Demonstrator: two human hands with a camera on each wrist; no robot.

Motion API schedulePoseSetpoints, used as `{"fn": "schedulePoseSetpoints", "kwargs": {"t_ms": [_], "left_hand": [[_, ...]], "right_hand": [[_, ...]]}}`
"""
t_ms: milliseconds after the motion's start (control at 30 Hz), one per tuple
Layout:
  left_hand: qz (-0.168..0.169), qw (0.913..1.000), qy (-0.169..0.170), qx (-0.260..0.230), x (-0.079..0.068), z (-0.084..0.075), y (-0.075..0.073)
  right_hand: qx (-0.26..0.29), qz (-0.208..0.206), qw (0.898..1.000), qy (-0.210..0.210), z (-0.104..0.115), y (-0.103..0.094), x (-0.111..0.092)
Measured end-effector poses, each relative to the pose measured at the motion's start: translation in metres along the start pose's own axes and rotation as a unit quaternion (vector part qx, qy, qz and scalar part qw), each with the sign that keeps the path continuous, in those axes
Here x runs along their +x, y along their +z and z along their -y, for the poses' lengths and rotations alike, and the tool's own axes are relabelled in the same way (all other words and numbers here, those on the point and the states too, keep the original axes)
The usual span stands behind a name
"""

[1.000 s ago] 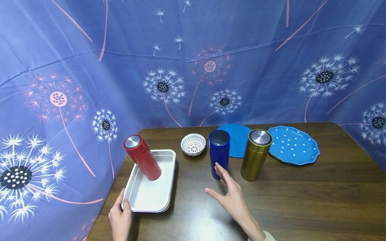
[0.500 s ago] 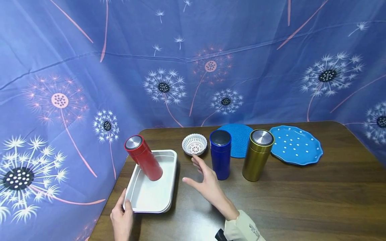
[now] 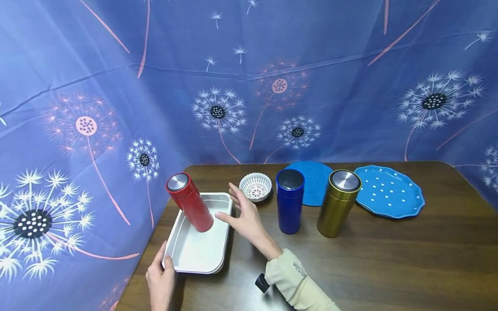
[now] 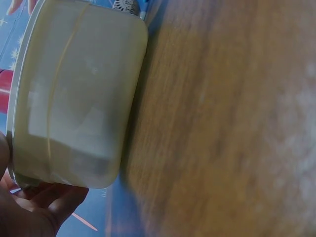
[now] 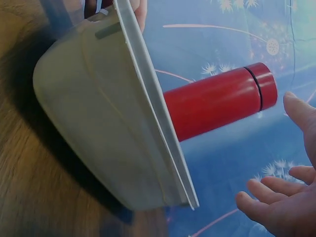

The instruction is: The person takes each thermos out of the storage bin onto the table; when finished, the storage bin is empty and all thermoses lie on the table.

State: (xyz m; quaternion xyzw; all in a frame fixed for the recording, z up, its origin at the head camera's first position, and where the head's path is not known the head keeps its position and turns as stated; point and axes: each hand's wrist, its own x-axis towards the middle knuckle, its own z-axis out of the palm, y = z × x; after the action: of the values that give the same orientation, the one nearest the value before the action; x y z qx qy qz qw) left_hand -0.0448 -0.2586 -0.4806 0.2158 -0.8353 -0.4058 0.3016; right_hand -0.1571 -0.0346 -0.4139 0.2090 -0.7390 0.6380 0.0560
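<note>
A white plastic tub [image 3: 200,257] stands on the left of the table. The red vacuum flask [image 3: 193,206] rises upright out of its back half, lid up. My left hand [image 3: 160,276] grips the tub's near left corner, thumb over the rim and fingers against the side wall, as the left wrist view shows. Beside the tub's right edge is my right hand [image 3: 249,220], fingers spread and nothing in them. In the right wrist view its thumb and fingers [image 5: 274,190] face the red flask, apart from it.
Right of the right hand stand a blue flask [image 3: 289,207] and a gold flask [image 3: 336,209]. Behind lie a white openwork bowl [image 3: 255,187], a round blue placemat [image 3: 315,183] and a dotted blue plate [image 3: 389,190]. Patterned fabric [image 3: 249,77] hangs behind the table.
My right hand has moved left, from in front of the blue flask, past the bowl, to the tub's right side. The left hand stays on the tub's corner.
</note>
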Motion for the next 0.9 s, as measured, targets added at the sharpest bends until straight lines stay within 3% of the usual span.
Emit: {"fn": "schedulePoseSetpoints", "kwargs": {"t_ms": [433,900], "left_hand": [[-0.004,1.0000,0.007,0.004,0.003,-0.001,-0.001],[-0.003,0.9998,0.016,0.008,0.000,-0.001,0.001]], "right_hand": [[0.002,0.028,1.000,0.002,0.002,0.029,0.030],[-0.023,0.055,0.998,0.024,0.004,0.043,0.049]]}}
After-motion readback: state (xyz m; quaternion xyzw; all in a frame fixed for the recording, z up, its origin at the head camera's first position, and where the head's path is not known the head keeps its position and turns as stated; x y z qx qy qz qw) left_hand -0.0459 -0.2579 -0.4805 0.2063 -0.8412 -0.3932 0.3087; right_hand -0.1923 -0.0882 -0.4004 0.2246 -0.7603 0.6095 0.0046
